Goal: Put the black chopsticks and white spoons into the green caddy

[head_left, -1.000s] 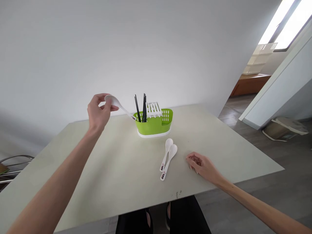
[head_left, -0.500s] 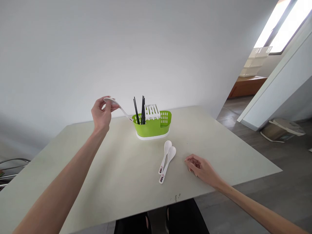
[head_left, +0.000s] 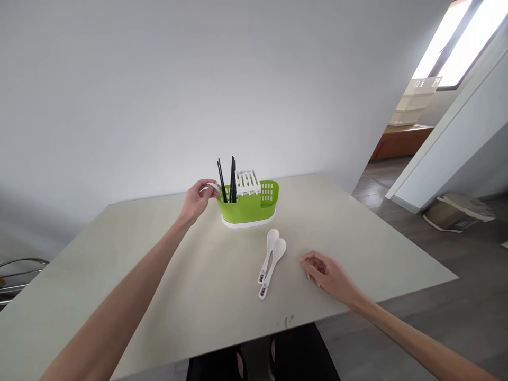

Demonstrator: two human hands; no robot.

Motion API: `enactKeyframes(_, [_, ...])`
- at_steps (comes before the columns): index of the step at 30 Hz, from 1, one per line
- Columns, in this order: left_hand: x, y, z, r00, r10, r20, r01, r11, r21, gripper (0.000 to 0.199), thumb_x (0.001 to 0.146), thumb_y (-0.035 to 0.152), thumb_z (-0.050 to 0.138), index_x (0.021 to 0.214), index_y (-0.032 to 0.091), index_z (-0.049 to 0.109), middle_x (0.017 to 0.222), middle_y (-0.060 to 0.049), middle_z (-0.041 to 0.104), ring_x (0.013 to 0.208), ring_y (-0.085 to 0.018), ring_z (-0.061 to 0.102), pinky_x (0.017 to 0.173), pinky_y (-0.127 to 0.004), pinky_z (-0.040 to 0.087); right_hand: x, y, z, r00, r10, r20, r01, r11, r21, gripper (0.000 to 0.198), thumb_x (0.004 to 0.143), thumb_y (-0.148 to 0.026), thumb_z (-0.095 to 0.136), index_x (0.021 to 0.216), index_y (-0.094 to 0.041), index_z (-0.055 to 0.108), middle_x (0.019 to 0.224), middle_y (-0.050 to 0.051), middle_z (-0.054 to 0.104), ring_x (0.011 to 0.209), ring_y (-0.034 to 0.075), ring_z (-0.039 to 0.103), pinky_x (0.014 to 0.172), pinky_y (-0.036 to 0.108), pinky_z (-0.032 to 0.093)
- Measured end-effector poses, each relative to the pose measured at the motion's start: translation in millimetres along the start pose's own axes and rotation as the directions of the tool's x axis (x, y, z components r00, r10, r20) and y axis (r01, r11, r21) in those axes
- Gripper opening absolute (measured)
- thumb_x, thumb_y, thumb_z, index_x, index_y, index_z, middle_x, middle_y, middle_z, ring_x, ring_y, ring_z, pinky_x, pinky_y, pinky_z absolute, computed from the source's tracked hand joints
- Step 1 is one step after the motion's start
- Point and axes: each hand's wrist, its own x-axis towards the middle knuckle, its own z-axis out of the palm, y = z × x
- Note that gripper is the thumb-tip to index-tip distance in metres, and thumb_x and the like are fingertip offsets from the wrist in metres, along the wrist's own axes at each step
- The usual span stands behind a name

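Note:
My left hand [head_left: 197, 200] pinches a white spoon [head_left: 215, 187] by its bowl end at the left end of a green utensil holder [head_left: 246, 210]. The spoon's handle points down inside the holder's left compartment and is hidden there. Black chopsticks [head_left: 233, 177] stand upright in that same compartment. A white slatted rack [head_left: 248, 182] sits over the holder's middle. In front of it, two white spoons [head_left: 279, 248] lie overlapping on the table. My right hand [head_left: 327, 275] rests on the table to their right, fingers curled, with no object visible in them.
The pale table [head_left: 190, 312] stands against a white wall [head_left: 178, 95], its near edge just before my legs. To the right are a doorway, a window [head_left: 462, 47] and a bin [head_left: 458, 210] on the grey floor. Metal tubing [head_left: 24, 267] shows at the far left.
My left hand has moved right and down with the spoon, bringing its handle from beside the holder's rim into the left compartment. My right hand and the two spoons have stayed put.

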Motion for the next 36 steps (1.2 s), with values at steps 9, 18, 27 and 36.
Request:
enactKeyframes(9, [3.6, -15.2, -7.0, 0.994, -0.083, 0.072, 0.074, 0.991, 0.114, 0.030, 0.080, 0.024, 0.057, 0.107, 0.021, 0.069, 0.113, -0.008, 0.076, 0.082, -0.015, 0.069, 0.077, -0.030, 0.055, 0.0, 0.6, 0.3, 1.000, -0.004, -0.002, 0.004, 1.000, 0.001, 0.042, 0.100, -0.062, 0.056, 0.097, -0.022, 0.069, 0.070, 0.001, 0.063, 0.063, 0.016, 0.053, 0.062, 0.031, 0.041])
enactKeyframes(18, [-25.8, -68.7, -10.8, 0.913, -0.278, -0.300, 0.284, 0.959, -0.023, 0.043, 0.077, 0.025, 0.052, 0.118, 0.018, 0.064, 0.127, -0.012, 0.068, 0.066, -0.010, 0.063, 0.059, -0.025, 0.049, -2.0, -0.7, 0.3, 1.000, -0.016, -0.021, 0.015, 1.000, -0.024, 0.043, 0.100, -0.062, 0.055, 0.099, -0.021, 0.069, 0.069, 0.000, 0.064, 0.059, 0.015, 0.052, 0.060, 0.030, 0.043])
enactKeyframes(27, [-115.5, -81.8, -36.3, 0.925, -0.357, -0.128, 0.370, 0.922, 0.109, 0.027, 0.078, 0.031, 0.057, 0.100, 0.019, 0.070, 0.091, -0.003, 0.072, 0.057, -0.013, 0.057, 0.060, -0.029, 0.047, 37.2, -10.2, -1.4, 0.998, 0.052, 0.041, -0.051, 0.998, -0.021, 0.046, 0.097, -0.064, 0.055, 0.116, -0.022, 0.059, 0.090, 0.002, 0.072, 0.045, 0.010, 0.054, 0.042, 0.025, 0.042])
enactKeyframes(36, [-173.7, -45.7, -49.8, 0.938, -0.345, -0.036, 0.337, 0.880, 0.335, 0.027, 0.084, 0.031, 0.046, 0.095, 0.022, 0.069, 0.061, 0.005, 0.057, 0.058, -0.015, 0.050, 0.060, -0.027, 0.040, 73.9, -28.4, 25.7, 0.973, 0.036, 0.227, 0.010, 0.980, -0.200, 0.053, 0.090, -0.072, 0.059, 0.073, -0.022, 0.054, 0.071, 0.001, 0.068, 0.047, 0.011, 0.059, 0.048, 0.025, 0.047])
